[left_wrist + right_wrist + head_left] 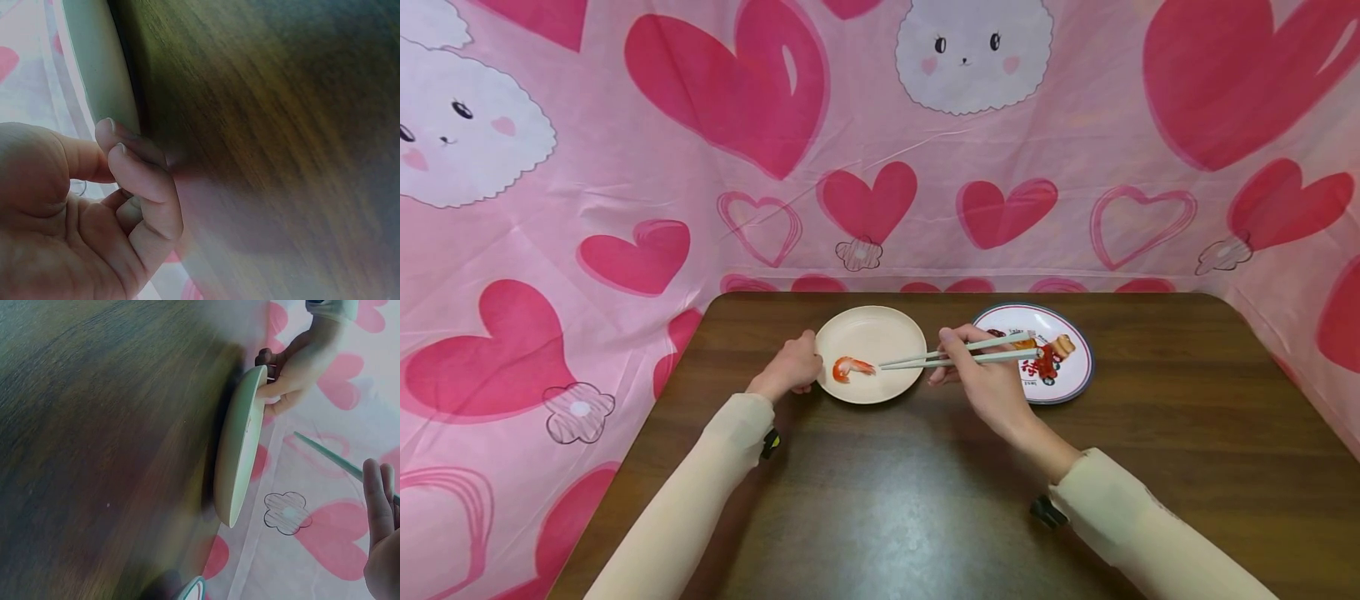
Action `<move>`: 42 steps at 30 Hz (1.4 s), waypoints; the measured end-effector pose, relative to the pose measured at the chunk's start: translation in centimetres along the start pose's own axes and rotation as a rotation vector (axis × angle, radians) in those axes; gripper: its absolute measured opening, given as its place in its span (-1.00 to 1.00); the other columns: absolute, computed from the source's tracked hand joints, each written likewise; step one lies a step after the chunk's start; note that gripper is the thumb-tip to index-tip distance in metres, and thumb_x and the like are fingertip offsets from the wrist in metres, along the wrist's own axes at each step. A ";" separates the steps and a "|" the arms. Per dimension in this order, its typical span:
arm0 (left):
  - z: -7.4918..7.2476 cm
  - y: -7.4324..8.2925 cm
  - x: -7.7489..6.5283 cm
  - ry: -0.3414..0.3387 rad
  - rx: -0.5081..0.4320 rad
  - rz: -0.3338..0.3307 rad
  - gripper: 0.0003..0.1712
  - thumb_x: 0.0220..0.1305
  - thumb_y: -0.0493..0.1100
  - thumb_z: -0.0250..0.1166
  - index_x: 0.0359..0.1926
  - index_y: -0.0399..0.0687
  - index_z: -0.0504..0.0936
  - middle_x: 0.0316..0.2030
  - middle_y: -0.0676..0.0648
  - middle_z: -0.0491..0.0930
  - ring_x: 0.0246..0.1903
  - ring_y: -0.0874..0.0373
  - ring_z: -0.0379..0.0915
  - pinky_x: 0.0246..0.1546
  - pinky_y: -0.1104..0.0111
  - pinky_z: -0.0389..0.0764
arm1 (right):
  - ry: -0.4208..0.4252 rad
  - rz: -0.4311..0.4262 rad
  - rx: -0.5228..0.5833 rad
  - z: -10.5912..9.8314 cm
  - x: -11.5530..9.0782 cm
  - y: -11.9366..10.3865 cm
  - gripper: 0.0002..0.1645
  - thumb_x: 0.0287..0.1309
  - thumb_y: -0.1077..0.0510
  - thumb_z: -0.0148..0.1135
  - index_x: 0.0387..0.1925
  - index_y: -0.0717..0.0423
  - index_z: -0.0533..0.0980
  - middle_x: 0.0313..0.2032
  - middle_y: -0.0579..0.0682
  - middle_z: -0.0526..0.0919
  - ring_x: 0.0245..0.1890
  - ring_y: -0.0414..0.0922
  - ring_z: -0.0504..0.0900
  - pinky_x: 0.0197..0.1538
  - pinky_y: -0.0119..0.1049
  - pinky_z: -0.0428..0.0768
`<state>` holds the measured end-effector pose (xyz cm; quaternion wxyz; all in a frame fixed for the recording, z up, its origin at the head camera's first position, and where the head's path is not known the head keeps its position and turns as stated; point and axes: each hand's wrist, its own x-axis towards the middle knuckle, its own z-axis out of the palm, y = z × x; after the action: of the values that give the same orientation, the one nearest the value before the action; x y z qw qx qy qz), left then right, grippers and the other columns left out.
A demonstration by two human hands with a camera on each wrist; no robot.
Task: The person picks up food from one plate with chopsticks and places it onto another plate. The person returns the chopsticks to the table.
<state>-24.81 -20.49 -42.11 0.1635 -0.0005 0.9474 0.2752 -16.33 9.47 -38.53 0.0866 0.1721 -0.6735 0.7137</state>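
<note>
A cream plate (865, 322) stands on the table with one orange-and-white cooked shrimp (842, 367) in it. My left hand (793, 363) pinches the plate's left rim, and in the left wrist view the curled fingers (147, 181) meet its edge. My right hand (988, 385) holds a pair of pale green chopsticks (917, 360) between thumb and fingers. Their tips point left over the plate, close beside the shrimp's right end but seemingly apart from it. The right wrist view shows the cream plate (228, 462) from the side and a chopstick (328, 455) raised above it.
An oval white plate (1078, 379) with a blue rim and colourful pattern lies to the right, partly behind my right hand and the chopsticks. The brown wooden table (880, 500) ends at a pink heart-print cloth (925, 142) hanging at the back and sides.
</note>
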 end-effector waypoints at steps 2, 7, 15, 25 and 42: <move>0.0 0.0 0.0 -0.001 -0.004 0.001 -0.59 0.53 -0.29 -0.02 0.30 -0.38 0.25 -0.38 -0.27 0.55 -0.60 0.02 0.51 -0.61 0.28 0.60 | 0.000 -0.001 -0.003 -0.1 -0.1 0.0 -0.66 0.56 0.17 0.19 -0.27 0.42 0.58 -0.46 0.29 0.67 -0.52 0.05 0.76 -0.31 -0.01 0.77; 0.1 -0.1 0.0 -0.010 -0.020 0.004 -0.56 0.48 -0.32 0.05 0.29 -0.37 0.25 -0.38 -0.27 0.56 -0.59 0.02 0.50 -0.61 0.27 0.61 | 0.003 0.006 -0.007 -0.3 -0.4 -0.1 -0.64 0.56 0.17 0.17 -0.28 0.46 0.56 -0.47 0.25 0.68 -0.52 0.06 0.76 -0.30 0.00 0.77; 0.2 -0.1 0.1 -0.016 -0.026 -0.004 -0.55 0.43 -0.33 0.13 0.26 -0.35 0.27 -0.38 -0.26 0.55 -0.59 0.02 0.49 -0.60 0.27 0.60 | 0.022 0.001 -0.040 -0.8 -0.6 -0.2 -0.59 0.60 0.14 0.12 -0.29 0.46 0.55 -0.47 0.37 0.63 -0.54 0.02 0.77 -0.32 -0.04 0.77; 0.2 -0.1 0.0 -0.014 -0.024 -0.006 -0.56 0.45 -0.32 0.12 0.26 -0.36 0.25 -0.36 -0.26 0.55 -0.59 0.02 0.48 -0.59 0.28 0.60 | 0.022 0.006 -0.048 -1.6 -0.8 -0.3 -0.64 0.59 0.12 0.14 -0.26 0.37 0.59 -0.47 0.27 0.65 -0.53 0.06 0.75 -0.31 -0.02 0.76; 0.2 -0.2 0.0 -0.010 -0.013 0.008 -0.55 0.42 -0.34 0.13 0.25 -0.37 0.26 -0.44 -0.25 0.54 -0.60 0.02 0.47 -0.59 0.28 0.60 | 0.093 0.051 0.005 -2.6 -1.1 -0.6 -0.65 0.51 0.09 0.26 -0.18 0.38 0.58 -0.30 0.28 0.65 -0.45 0.03 0.77 -0.22 -0.02 0.76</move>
<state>-24.72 -20.55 -42.32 0.1672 0.0037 0.9447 0.2820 -15.46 12.20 -38.43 0.0991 0.1217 -0.6712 0.7245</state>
